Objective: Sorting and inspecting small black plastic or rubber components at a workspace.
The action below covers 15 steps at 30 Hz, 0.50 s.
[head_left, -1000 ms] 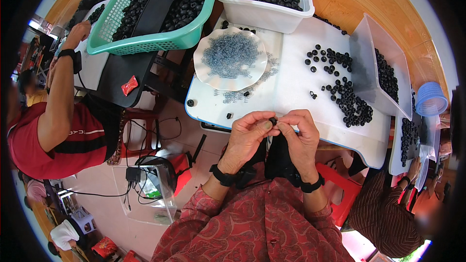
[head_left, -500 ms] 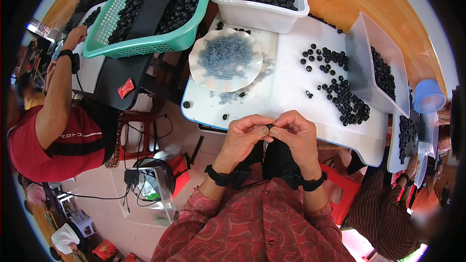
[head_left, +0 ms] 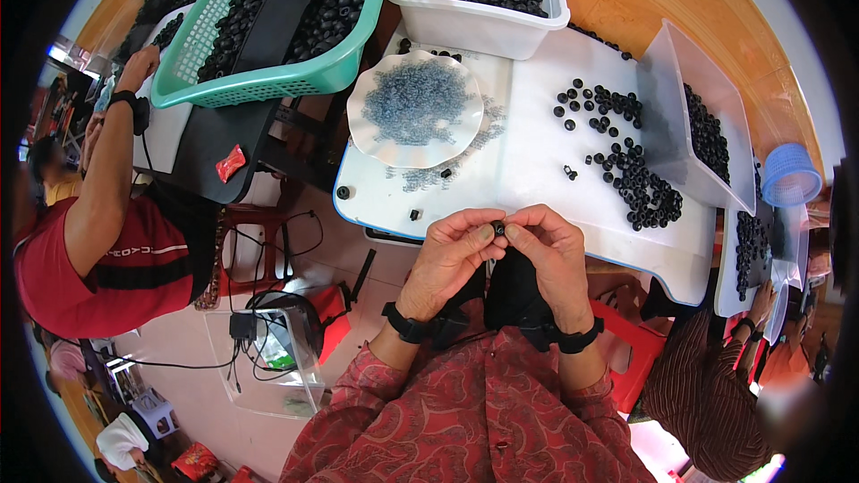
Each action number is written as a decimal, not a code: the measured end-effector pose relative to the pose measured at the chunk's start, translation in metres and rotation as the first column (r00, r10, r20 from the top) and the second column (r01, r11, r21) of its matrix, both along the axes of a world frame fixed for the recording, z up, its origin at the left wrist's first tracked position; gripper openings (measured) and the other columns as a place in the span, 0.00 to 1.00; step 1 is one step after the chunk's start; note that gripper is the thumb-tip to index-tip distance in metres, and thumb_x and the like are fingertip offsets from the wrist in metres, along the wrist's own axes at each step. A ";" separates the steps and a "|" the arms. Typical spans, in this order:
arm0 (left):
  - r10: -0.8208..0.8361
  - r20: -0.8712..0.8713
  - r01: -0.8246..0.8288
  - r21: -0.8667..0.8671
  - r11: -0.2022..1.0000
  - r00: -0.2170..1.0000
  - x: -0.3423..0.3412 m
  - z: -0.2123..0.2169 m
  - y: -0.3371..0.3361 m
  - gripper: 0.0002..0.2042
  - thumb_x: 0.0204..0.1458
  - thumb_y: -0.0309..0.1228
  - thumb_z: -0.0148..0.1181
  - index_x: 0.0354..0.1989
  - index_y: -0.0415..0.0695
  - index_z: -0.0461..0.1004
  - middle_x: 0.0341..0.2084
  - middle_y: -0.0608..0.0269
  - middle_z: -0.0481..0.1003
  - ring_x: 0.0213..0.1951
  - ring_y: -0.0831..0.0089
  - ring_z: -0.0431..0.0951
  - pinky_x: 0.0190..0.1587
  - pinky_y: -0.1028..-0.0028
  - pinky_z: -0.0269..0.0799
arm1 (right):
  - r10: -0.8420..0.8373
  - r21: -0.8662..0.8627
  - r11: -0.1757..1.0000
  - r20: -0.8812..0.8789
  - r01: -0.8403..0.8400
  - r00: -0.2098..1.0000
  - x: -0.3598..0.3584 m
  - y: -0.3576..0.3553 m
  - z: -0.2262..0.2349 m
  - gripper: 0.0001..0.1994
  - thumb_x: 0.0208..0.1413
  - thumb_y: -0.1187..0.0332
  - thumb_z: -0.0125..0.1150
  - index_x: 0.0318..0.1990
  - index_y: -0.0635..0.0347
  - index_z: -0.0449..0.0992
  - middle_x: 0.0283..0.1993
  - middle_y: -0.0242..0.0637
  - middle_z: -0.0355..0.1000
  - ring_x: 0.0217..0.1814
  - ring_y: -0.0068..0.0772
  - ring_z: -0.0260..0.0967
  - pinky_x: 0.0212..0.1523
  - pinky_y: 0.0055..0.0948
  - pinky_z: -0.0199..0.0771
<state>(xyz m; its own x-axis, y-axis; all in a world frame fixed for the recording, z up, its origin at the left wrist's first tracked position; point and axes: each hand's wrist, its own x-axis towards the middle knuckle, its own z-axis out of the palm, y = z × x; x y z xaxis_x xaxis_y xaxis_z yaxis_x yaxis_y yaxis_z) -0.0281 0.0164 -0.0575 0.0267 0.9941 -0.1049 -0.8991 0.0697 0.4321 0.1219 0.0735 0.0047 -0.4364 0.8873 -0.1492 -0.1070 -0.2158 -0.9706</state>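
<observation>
Since a moment ago both hands have stayed pressed together at the near edge of the white table point(head_left: 537, 134), and they have hardly shifted. Left hand point(head_left: 450, 255) and right hand point(head_left: 548, 250) meet fingertip to fingertip, pinching one small black ring point(head_left: 498, 229) between them. Fingers are closed tight around it, so most of the ring is hidden and its shape is hard to see.

On the table, past the hands, sits a white wavy plate point(head_left: 367, 112) heaped with tiny grey-blue rings point(head_left: 417, 100) that look clear and rubbery. Some of these have spilled on the table just beside the plate. To the right of the plate lies a loose pile of black rings point(head_left: 631, 174), round and dull. A clear plastic tub point(head_left: 667, 89) lies tipped on its side at the right end of the table, with more black bits inside. A white tub point(head_left: 483, 22) stands at the far edge of the table, also holding black rings. A green basket point(head_left: 268, 80) with holes in its walls sits to the left of the white tub, and it is cut off at the top.

Left of the table, a person in a red shirt point(head_left: 80, 259) reaches an arm up. Their hand is too small to make out.
</observation>
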 end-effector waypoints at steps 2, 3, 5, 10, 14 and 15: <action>-0.001 0.002 0.001 -0.002 1.000 1.000 0.000 0.001 0.000 0.12 0.60 0.21 0.56 0.51 0.34 0.75 0.42 0.55 0.79 0.40 0.71 0.80 0.44 0.74 0.81 | -0.009 -0.006 1.000 -0.001 0.009 1.000 -0.001 -0.001 0.001 0.02 0.59 0.79 0.60 0.38 0.66 0.77 0.36 0.32 0.77 0.37 0.19 0.73 0.41 0.20 0.74; -0.001 0.003 0.001 -0.004 1.000 1.000 0.001 0.001 0.000 0.12 0.60 0.21 0.56 0.51 0.34 0.75 0.41 0.55 0.79 0.40 0.71 0.80 0.44 0.74 0.81 | -0.017 -0.012 1.000 -0.002 0.017 1.000 -0.002 -0.001 0.001 0.02 0.57 0.80 0.60 0.37 0.66 0.76 0.35 0.32 0.76 0.37 0.19 0.72 0.40 0.20 0.74; 0.004 -0.057 -0.004 -0.007 1.000 0.998 0.003 -0.001 0.001 0.11 0.60 0.20 0.56 0.51 0.34 0.75 0.41 0.55 0.79 0.40 0.72 0.80 0.44 0.74 0.81 | -0.068 0.149 0.988 0.114 0.050 0.991 -0.004 -0.003 -0.002 0.03 0.56 0.81 0.61 0.36 0.66 0.75 0.35 0.32 0.75 0.36 0.20 0.72 0.39 0.21 0.74; 0.046 -0.295 -0.049 -0.003 0.999 0.954 0.005 0.004 0.001 0.10 0.60 0.19 0.55 0.49 0.34 0.75 0.41 0.55 0.79 0.40 0.73 0.80 0.43 0.75 0.81 | -0.160 0.412 0.910 0.260 0.041 0.952 -0.009 -0.003 -0.008 0.04 0.52 0.82 0.62 0.34 0.65 0.74 0.35 0.35 0.71 0.34 0.23 0.72 0.36 0.22 0.73; 0.042 -0.256 -0.047 -0.015 0.999 0.966 0.003 -0.003 0.002 0.10 0.60 0.19 0.55 0.49 0.35 0.75 0.39 0.57 0.78 0.39 0.74 0.80 0.41 0.76 0.81 | -0.116 0.325 0.945 0.251 0.029 0.961 -0.006 0.000 -0.013 0.05 0.51 0.80 0.64 0.35 0.65 0.75 0.34 0.35 0.72 0.33 0.22 0.72 0.35 0.23 0.73; 0.035 -0.206 -0.040 -0.021 0.999 0.978 0.003 -0.004 0.002 0.10 0.60 0.20 0.55 0.50 0.35 0.75 0.39 0.57 0.78 0.39 0.74 0.80 0.40 0.76 0.81 | -0.121 0.328 0.944 0.254 0.032 0.960 -0.004 0.001 -0.011 0.05 0.51 0.80 0.64 0.35 0.65 0.75 0.34 0.35 0.72 0.33 0.22 0.72 0.35 0.23 0.73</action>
